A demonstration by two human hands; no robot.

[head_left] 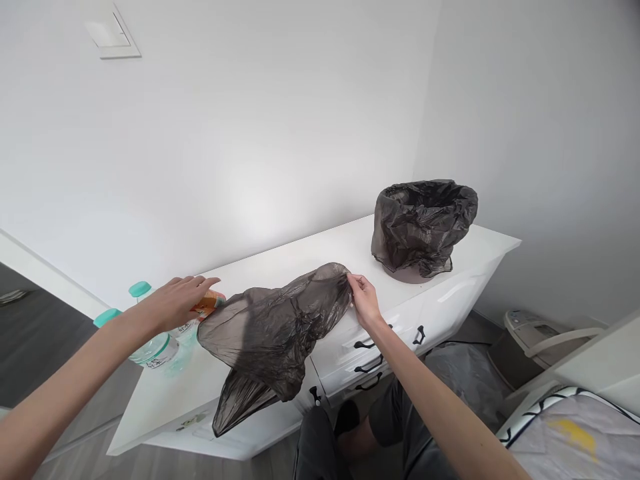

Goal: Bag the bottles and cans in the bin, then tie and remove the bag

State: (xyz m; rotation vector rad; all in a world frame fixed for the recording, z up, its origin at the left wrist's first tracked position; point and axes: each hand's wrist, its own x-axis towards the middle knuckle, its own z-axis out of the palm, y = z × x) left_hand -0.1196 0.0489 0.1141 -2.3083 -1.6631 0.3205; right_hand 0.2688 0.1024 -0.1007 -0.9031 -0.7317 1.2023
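Right hand: fingers pinched on the rim of the bag. Left hand: flat, fingers extended, resting over an orange item beside the bottles; gripping nothing.

The left hand covers most of an orange packet at centre left, so its print can't be read. The dark bag hides the cabinet top beneath it and part of the drawer fronts. Labels on the two bottles are too small to read. Both forearms run out of the bottom edge. At lower right, a patterned cloth is cut off by the frame corner. The bin is wrapped in its liner, inside unseen.
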